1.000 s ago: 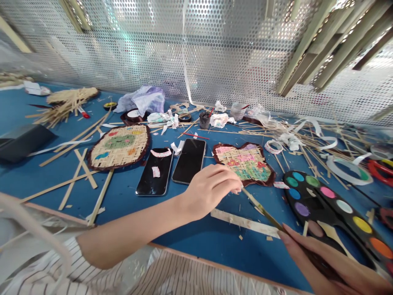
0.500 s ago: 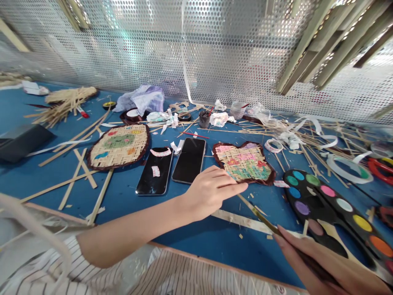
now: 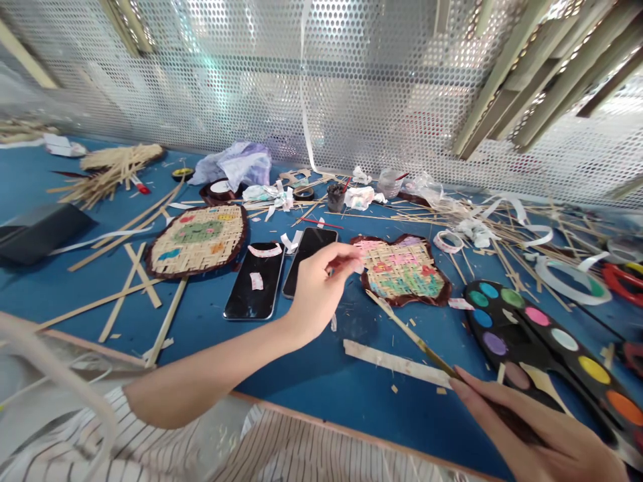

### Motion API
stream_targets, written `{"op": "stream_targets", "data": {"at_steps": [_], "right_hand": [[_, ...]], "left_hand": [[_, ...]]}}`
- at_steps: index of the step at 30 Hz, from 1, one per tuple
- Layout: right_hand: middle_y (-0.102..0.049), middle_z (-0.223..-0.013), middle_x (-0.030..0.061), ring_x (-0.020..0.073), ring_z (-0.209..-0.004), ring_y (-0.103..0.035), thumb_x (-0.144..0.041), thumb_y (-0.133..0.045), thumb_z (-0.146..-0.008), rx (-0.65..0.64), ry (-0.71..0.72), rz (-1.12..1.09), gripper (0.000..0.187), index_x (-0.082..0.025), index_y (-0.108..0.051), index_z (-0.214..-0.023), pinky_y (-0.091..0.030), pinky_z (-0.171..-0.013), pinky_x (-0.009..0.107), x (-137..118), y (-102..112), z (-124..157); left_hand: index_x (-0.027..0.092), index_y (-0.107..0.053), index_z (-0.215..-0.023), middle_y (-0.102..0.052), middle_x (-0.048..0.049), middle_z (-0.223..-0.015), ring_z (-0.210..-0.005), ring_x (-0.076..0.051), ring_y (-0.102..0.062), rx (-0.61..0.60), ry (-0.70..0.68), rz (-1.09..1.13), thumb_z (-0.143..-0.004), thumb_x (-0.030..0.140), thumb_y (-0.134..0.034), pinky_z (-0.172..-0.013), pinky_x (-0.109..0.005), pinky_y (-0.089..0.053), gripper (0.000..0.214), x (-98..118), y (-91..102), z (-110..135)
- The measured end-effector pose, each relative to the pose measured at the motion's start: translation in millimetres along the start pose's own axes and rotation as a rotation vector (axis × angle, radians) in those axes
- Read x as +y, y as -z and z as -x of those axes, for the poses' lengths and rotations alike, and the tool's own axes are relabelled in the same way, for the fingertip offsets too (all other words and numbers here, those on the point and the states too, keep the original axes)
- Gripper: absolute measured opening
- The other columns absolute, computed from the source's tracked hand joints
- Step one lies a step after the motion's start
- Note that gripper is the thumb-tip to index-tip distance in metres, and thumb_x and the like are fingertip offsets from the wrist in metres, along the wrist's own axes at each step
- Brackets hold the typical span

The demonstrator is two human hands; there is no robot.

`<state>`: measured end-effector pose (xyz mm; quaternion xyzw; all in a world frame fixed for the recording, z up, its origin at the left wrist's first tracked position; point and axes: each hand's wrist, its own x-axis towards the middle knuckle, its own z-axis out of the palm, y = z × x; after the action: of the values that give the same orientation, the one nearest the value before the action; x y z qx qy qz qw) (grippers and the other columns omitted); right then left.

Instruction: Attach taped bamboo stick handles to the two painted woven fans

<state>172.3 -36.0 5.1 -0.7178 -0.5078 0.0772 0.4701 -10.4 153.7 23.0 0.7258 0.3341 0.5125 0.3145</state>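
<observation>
Trouble is gathering around a lobed woven bamboo mat with a dark brown rim (image 3: 404,271), which is lying flat on a blue worktable (image 3: 301,395). The right hand (image 3: 532,428) is gripping a long thin paintbrush (image 3: 416,338), its far end reaching just beside the mat's seven o'clock edge. The left hand (image 3: 319,288) is hanging in the air with its fingers loosely curled, holding nothing I can see, over a black smartphone (image 3: 309,258) at the mat's nine o'clock. A slip of that brush could be streaking the painted squares, and a wrist drifting toward four o'clock could be catching the black round-welled watercolour palette (image 3: 517,335).
</observation>
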Motion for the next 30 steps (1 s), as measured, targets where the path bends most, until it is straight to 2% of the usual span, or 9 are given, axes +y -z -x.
{"op": "stream_targets", "data": {"at_steps": [2, 5, 8, 11, 14, 16, 20, 25, 30], "right_hand": [[-0.077, -0.078, -0.0029, 0.0153, -0.061, -0.072, -0.030, -0.071, -0.071, -0.022, -0.029, 0.016, 0.010, -0.027, -0.078, -0.078, -0.056, -0.062, 0.014, 8.9, 2.4, -2.1], [-0.076, -0.076, -0.0023, 0.0145, -0.060, -0.072, -0.028, -0.073, -0.068, -0.026, -0.007, 0.044, 0.011, -0.025, -0.078, -0.077, -0.055, -0.060, 0.008, 19.4, 5.1, -4.5], [-0.077, -0.078, -0.0025, 0.0144, -0.063, -0.072, -0.026, -0.071, -0.070, -0.027, 0.021, 0.022, 0.009, -0.025, -0.077, -0.078, -0.054, -0.064, 0.008, 21.7, 4.8, -4.8], [-0.077, -0.080, -0.0034, 0.0139, -0.063, -0.072, -0.027, -0.071, -0.072, -0.011, 0.065, 0.008, 0.009, -0.027, -0.077, -0.079, -0.051, -0.088, 0.015, 21.4, 3.6, -3.3], [-0.077, -0.082, -0.0028, 0.0153, -0.061, -0.070, -0.029, -0.072, -0.072, -0.014, 0.069, 0.043, 0.011, -0.028, -0.077, -0.081, -0.039, -0.106, 0.030, 25.8, 4.1, -1.0], [-0.077, -0.083, -0.0020, 0.0163, -0.061, -0.070, -0.031, -0.072, -0.072, -0.026, 0.052, 0.066, 0.014, -0.028, -0.077, -0.084, -0.039, -0.107, 0.034, 31.0, 5.3, 0.9], [-0.076, -0.087, -0.0017, 0.0174, -0.070, -0.071, -0.034, -0.073, -0.072, -0.024, 0.004, 0.073, 0.018, -0.029, -0.078, -0.088, -0.041, -0.105, 0.031, 40.1, 8.5, 4.7], [-0.076, -0.092, -0.0008, 0.0203, -0.086, -0.070, -0.040, -0.072, -0.072, -0.034, -0.038, 0.061, 0.021, -0.029, -0.078, -0.088, -0.042, -0.104, 0.028, 46.0, 11.3, 6.8], [-0.076, -0.093, 0.0001, 0.0230, -0.099, -0.067, -0.044, -0.073, -0.069, -0.037, -0.139, 0.052, 0.025, -0.028, -0.079, -0.087, -0.045, -0.098, 0.023, 50.0, 10.6, 7.7]], "left_hand": [[0.017, -0.064, -0.099, -0.070, -0.0042, -0.094, -0.077, -0.014, -0.067, -0.005, -0.106, -0.302, -0.085, 0.007, -0.054, -0.064, -0.024, -0.053, 0.020, -6.6, 3.5, -3.2], [0.011, -0.057, -0.118, -0.068, -0.0097, -0.096, -0.080, -0.019, -0.065, -0.166, -0.153, -0.780, -0.083, -0.001, -0.047, -0.062, -0.029, -0.051, 0.038, -13.7, 6.9, -6.0], [0.006, -0.054, -0.120, -0.068, -0.0134, -0.096, -0.095, -0.027, -0.060, -0.196, -0.193, -0.970, -0.083, -0.001, -0.046, -0.079, -0.041, -0.049, 0.039, -12.4, 5.4, -5.5], [0.014, -0.054, -0.121, -0.064, -0.0100, -0.116, -0.112, -0.026, -0.051, -0.238, -0.333, -0.719, -0.089, 0.006, -0.044, -0.095, -0.044, -0.040, 0.034, -2.9, 1.6, -2.7], [0.020, -0.057, -0.114, -0.067, -0.0032, -0.111, -0.111, -0.019, -0.052, -0.415, -0.320, -0.380, -0.092, 0.014, -0.043, -0.097, -0.039, -0.038, 0.027, 7.1, -0.3, 0.0], [0.021, -0.060, -0.109, -0.070, -0.0012, -0.104, -0.109, -0.018, -0.054, -0.510, -0.228, -0.259, -0.093, 0.014, -0.042, -0.097, -0.039, -0.037, 0.024, 10.7, -0.4, 0.8], [0.021, -0.065, -0.100, -0.072, -0.0010, -0.094, -0.100, -0.018, -0.058, -0.620, -0.039, -0.097, -0.094, 0.019, -0.044, -0.094, -0.038, -0.040, 0.022, 11.5, -0.6, 0.4], [0.020, -0.065, -0.098, -0.072, -0.0021, -0.095, -0.094, -0.016, -0.062, -0.599, 0.061, 0.081, -0.090, 0.015, -0.049, -0.086, -0.030, -0.047, 0.018, 12.8, -0.3, 0.7], [0.018, -0.064, -0.098, -0.072, -0.0025, -0.092, -0.092, -0.013, -0.064, -0.559, 0.026, 0.104, -0.088, 0.012, -0.051, -0.084, -0.027, -0.048, 0.017, 14.7, 0.9, 0.5]]}}
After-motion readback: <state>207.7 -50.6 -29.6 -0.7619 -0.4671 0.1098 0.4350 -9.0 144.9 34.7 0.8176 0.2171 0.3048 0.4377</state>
